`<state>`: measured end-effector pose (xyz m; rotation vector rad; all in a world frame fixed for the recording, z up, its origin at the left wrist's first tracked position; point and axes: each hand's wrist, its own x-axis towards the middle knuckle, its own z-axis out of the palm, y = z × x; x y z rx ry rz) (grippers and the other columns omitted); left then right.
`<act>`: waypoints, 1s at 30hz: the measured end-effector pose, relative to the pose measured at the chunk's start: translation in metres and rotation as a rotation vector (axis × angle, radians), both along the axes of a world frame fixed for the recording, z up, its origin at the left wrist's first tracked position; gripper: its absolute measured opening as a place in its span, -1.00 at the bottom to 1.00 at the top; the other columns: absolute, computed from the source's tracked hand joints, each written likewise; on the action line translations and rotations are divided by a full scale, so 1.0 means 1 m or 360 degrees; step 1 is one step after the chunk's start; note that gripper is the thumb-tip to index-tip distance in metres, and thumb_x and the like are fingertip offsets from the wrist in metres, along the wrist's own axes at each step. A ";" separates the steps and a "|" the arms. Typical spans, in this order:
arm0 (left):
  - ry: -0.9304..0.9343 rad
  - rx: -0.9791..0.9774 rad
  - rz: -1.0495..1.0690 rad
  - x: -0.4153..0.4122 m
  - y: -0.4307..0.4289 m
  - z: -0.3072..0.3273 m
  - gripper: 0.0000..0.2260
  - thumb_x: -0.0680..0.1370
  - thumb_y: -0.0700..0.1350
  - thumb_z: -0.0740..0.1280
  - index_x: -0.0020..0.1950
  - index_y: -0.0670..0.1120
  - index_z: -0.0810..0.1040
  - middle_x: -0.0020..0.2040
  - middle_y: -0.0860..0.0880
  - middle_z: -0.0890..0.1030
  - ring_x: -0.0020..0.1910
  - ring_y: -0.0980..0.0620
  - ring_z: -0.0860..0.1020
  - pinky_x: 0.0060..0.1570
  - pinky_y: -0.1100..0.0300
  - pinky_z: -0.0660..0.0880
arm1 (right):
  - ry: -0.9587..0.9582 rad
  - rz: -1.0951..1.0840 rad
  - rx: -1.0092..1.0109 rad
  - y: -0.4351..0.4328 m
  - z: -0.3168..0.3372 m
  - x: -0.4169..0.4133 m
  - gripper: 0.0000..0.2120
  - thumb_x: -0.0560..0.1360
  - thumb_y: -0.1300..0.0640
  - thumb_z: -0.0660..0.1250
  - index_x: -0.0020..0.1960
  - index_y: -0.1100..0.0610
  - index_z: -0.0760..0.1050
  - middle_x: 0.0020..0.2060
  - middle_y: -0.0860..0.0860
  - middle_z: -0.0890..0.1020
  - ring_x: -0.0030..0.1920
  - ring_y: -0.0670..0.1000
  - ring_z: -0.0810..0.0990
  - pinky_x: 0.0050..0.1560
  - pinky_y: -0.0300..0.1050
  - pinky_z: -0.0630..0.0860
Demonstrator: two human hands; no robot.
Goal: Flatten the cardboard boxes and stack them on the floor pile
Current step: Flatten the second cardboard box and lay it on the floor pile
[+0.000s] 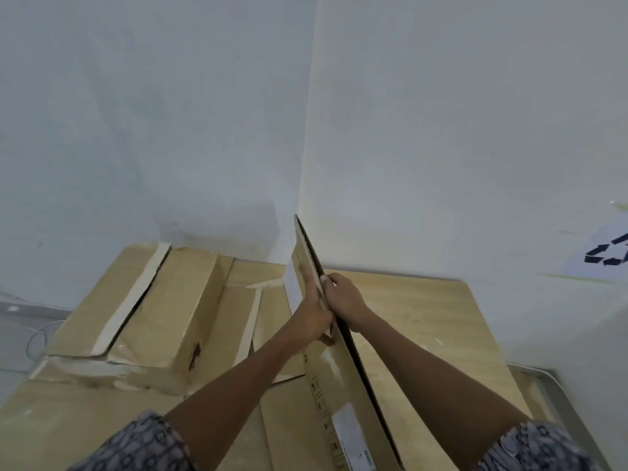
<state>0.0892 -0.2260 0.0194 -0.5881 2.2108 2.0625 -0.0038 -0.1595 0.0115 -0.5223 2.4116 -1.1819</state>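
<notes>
A flattened cardboard box [343, 396] stands on edge in front of me, running from the bottom of the view up toward the wall corner. It carries a white label and printed symbols. My left hand [314, 316] presses flat against its left face. My right hand [345, 300] grips its top edge from the right side. Below lies the floor pile of flat cardboard [424, 321]. On the left of the pile rests a taped box [153, 317], partly collapsed, with its top seam split open.
White walls meet in a corner [306, 130] straight ahead. A sheet with a recycling symbol [608, 253] is stuck on the right wall. A thin cable [37, 338] lies on the grey floor at left. A metal frame edge [564, 409] sits at bottom right.
</notes>
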 end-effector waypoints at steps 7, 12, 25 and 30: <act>-0.0001 0.0612 -0.0255 -0.024 0.008 -0.026 -0.32 0.49 -0.24 0.29 0.50 0.29 0.22 0.36 0.06 0.45 0.20 -0.06 0.55 0.01 -0.28 0.58 | -0.0064 0.0002 0.0018 0.026 -0.005 -0.024 -0.75 0.62 0.04 0.14 0.02 0.19 0.49 -0.10 0.09 0.61 -0.12 0.08 0.58 -0.21 -0.10 0.46; -0.0022 -0.0167 0.0049 -0.031 -0.001 -0.036 -0.62 0.60 -0.09 0.20 0.42 0.12 0.41 0.40 0.06 0.48 0.26 0.04 0.53 0.18 0.01 0.55 | 0.0192 -0.0052 0.0127 0.040 0.008 -0.043 -0.71 0.63 0.14 0.16 0.28 0.23 0.47 0.15 0.16 0.57 0.24 0.18 0.51 0.07 -0.15 0.35; 0.0277 -0.1004 -0.0160 -0.091 0.033 -0.073 -0.60 0.69 0.11 0.02 0.51 0.05 0.24 0.57 -0.14 0.17 0.52 -0.19 0.11 0.40 -0.25 0.24 | -0.0330 -0.0305 -0.0325 0.145 0.027 -0.121 -0.79 0.64 0.14 0.20 0.18 0.19 0.53 0.06 0.17 0.66 -0.02 0.13 0.65 0.12 0.14 0.55; -0.0332 -0.0979 -0.0694 -0.099 0.064 -0.126 -0.47 0.65 0.05 0.14 0.60 0.07 0.07 0.61 -0.14 -0.01 0.54 -0.27 0.10 0.47 -0.14 0.17 | -0.0346 -0.0529 -0.0108 0.193 -0.039 -0.151 -0.78 0.63 0.13 0.21 0.18 0.18 0.54 0.08 0.16 0.64 0.01 0.15 0.63 0.07 0.09 0.58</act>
